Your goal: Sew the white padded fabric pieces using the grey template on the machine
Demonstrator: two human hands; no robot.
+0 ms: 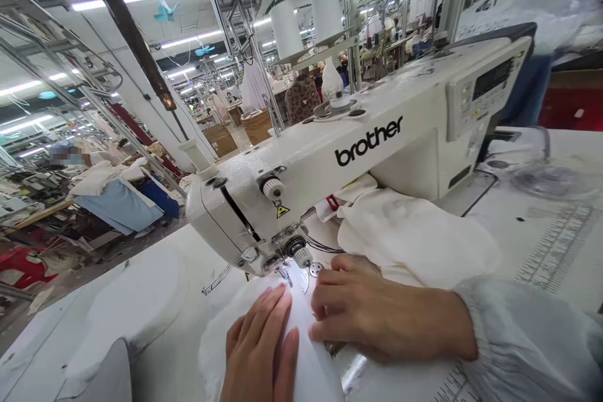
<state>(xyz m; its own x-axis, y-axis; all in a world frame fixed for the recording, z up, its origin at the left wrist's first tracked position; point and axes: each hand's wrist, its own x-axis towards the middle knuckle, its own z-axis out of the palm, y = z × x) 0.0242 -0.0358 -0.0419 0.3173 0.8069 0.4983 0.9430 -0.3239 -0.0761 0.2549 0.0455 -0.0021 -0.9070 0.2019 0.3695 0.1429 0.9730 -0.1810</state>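
We sit looking down into a large garment workshop, under long ceiling lights and steel racks, with a person at another station away to the left; the white tabletop of a sewing station fills the foreground, a printed measuring scale running along its right side; on it stands a white Brother sewing machine, with 2 white thread cones on a stand above and a control panel at its far end; bunched cream fabric lies under the machine's arm; a white fabric panel lies on the tabletop beneath both hands, reaching up to the presser foot; the left hand rests on it, fingers open and flat, pressing rather than gripping; the right hand sits just beside the foot, fingers curled on the cloth, though we cannot tell whether they pinch it; we judge that fingertips this close to the needle could be pierced if the machine runs; the bunched fabric could also drag the panel askew or fold under the foot.
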